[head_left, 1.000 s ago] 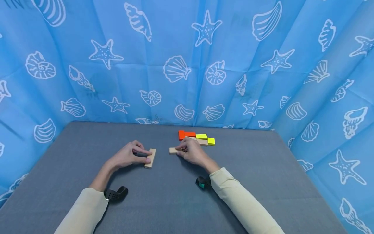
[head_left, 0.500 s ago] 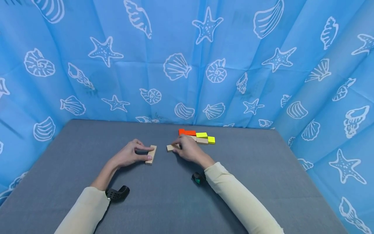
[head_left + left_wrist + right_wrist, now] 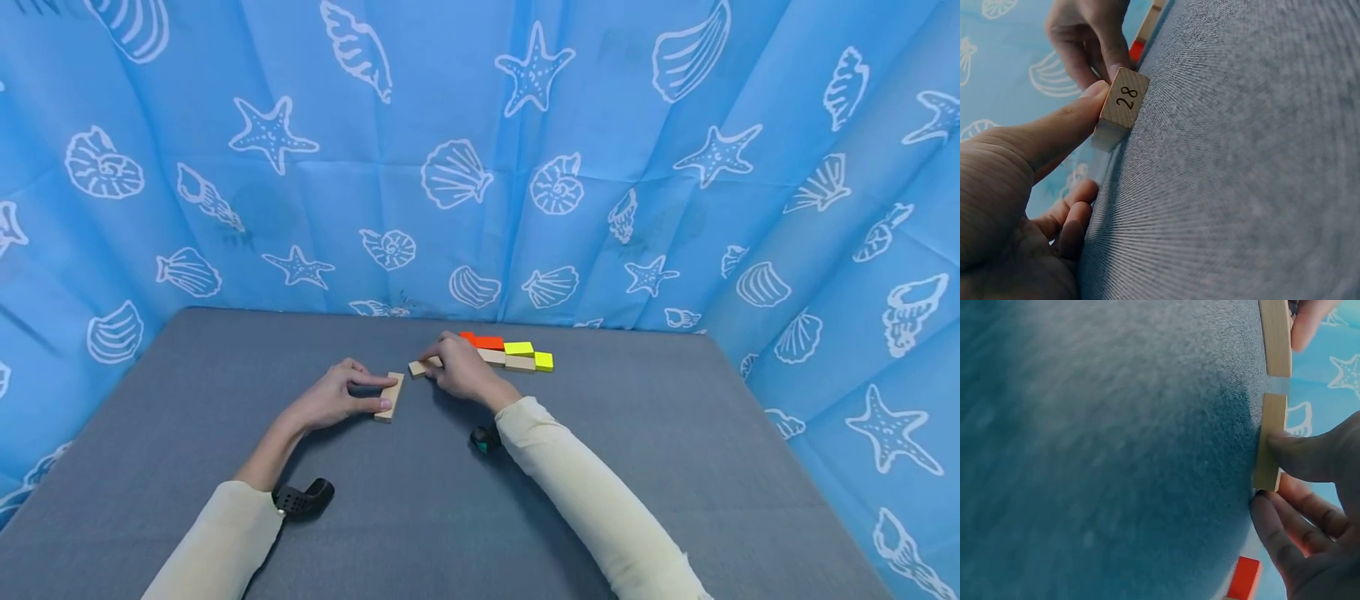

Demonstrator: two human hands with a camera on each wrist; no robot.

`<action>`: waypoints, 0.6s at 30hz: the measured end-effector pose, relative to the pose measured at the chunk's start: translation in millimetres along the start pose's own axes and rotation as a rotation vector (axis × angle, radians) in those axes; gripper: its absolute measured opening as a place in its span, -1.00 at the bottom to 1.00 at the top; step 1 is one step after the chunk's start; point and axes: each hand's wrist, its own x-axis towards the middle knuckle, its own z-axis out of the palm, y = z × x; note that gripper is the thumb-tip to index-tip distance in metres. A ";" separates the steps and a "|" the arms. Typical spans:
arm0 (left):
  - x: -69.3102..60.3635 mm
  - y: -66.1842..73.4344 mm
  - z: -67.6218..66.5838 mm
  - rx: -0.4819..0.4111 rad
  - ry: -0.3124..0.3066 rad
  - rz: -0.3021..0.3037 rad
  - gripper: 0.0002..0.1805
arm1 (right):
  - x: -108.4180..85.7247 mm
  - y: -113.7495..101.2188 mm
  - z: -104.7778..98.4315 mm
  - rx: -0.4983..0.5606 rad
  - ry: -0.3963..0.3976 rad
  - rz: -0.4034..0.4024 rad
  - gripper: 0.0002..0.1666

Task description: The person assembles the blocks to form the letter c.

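Observation:
Between thumb and finger my left hand (image 3: pixel 339 397) pinches a plain wooden block (image 3: pixel 392 395) that lies flat, its long side running away from me. The end of this block (image 3: pixel 1124 100) shows the number 28 in the left wrist view. Just to its right, my right hand (image 3: pixel 467 368) grips a second wooden block (image 3: pixel 422 367), angled and partly covered by the fingers. A small gap separates the two blocks. In the right wrist view the thumb lies on the face of the second block (image 3: pixel 1269 444).
Right of my right hand lies a group of blocks: red (image 3: pixel 490 342), yellow (image 3: pixel 518 348), another yellow (image 3: pixel 543 362) and plain wood (image 3: pixel 519 363). A grey cloth (image 3: pixel 420 517) covers the table, and a blue shell-patterned curtain (image 3: pixel 405 200) hangs behind it.
My right hand has moved left and away from me with its block, nearer the left block, uncovering more of the plain blocks in the group. The left hand and its block shifted slightly away from me.

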 end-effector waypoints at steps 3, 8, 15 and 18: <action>0.3 -0.6 0.2 -0.005 -0.002 0.005 -0.49 | 4.3 2.1 2.7 0.058 0.002 0.016 -0.74; 1.1 0.2 0.3 -0.011 -0.006 -0.013 -0.48 | 7.8 4.7 4.3 0.118 -0.006 0.028 -0.72; 1.5 1.0 0.8 -0.020 -0.007 -0.044 -0.48 | 9.7 7.0 7.9 0.156 -0.007 0.003 -0.70; 1.3 1.0 1.0 -0.024 -0.010 -0.041 -0.48 | 10.2 7.0 9.1 0.167 -0.011 0.002 -0.69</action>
